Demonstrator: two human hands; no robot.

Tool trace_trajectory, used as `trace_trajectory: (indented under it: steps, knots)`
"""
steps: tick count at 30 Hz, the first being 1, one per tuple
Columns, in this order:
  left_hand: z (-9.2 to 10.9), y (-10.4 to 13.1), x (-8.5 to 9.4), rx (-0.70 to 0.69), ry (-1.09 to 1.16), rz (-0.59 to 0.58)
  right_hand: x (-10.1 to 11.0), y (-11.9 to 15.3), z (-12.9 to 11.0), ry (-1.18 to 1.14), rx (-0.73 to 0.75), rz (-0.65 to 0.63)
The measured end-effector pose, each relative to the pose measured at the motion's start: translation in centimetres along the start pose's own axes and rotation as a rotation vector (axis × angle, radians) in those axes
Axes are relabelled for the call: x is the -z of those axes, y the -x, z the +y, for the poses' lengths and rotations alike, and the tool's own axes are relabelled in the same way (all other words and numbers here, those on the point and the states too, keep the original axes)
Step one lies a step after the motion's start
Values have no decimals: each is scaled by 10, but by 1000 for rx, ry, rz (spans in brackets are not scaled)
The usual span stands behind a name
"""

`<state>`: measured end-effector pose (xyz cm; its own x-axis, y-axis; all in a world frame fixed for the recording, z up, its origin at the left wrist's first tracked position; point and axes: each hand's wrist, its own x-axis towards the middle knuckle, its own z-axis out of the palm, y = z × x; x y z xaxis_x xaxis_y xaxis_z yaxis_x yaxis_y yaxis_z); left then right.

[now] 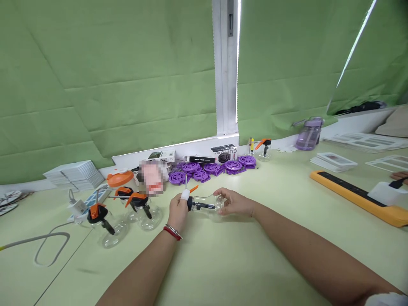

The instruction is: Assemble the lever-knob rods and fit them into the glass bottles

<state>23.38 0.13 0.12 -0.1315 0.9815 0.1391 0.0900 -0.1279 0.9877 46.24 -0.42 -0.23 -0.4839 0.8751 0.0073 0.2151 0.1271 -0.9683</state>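
Note:
A clear oil spray bottle (205, 205) lies on its side between my two hands, just above the table. Its head end is black with an orange trigger (194, 188), and a dark tube shows inside the clear body. My left hand (178, 209), with something white around the thumb, is closed around the black head. My right hand (232, 201) grips the round base, fingers curled around its rim. To the left stand several similar clear bottles (149, 217) with black and orange spray heads.
Several purple wheel-shaped pieces (212, 168) lie along the back, near a cup holder box (225, 154). At right are an orange power strip (347, 193), a purple bottle (309, 135) and another person's hand (400, 175). White stacked cards (75, 175) and a cable (60, 242) are at left.

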Motion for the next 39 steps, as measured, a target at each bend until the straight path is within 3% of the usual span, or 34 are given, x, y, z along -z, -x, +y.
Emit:
trace_trajectory:
  steps: [4, 7, 10, 13, 16, 20, 23, 28, 31, 35, 39]
  knots:
    - [11, 12, -6, -53, 51, -26, -5, 1, -3, 228, 117, 72]
    - [16, 22, -11, -144, 80, -147, -13, 2, -3, 268, 161, 4]
    - [13, 28, -14, -252, -97, -245, -23, 1, 0, 294, 221, -69]
    - [6, 31, -16, -360, -369, -191, -31, -2, 1, 350, 284, -68]
    - [2, 31, -19, -382, -365, -190, -34, -4, 2, 403, 292, -36]
    - [3, 28, -18, -328, -188, -309, -28, -5, 4, 326, 271, -63]
    - [5, 26, -15, -300, -83, -341, -20, -7, 5, 97, 179, -16]
    - [12, 29, -11, -101, 161, -451, -1, -12, -5, -374, 107, 313]
    - [15, 33, -12, 13, 277, -510, 7, -13, -10, -474, 38, 460]
    - [17, 33, -9, 106, 385, -549, 8, -13, -7, -498, -107, 460]
    - [13, 28, -7, 229, 418, -558, 4, -15, -1, -486, -136, 447]
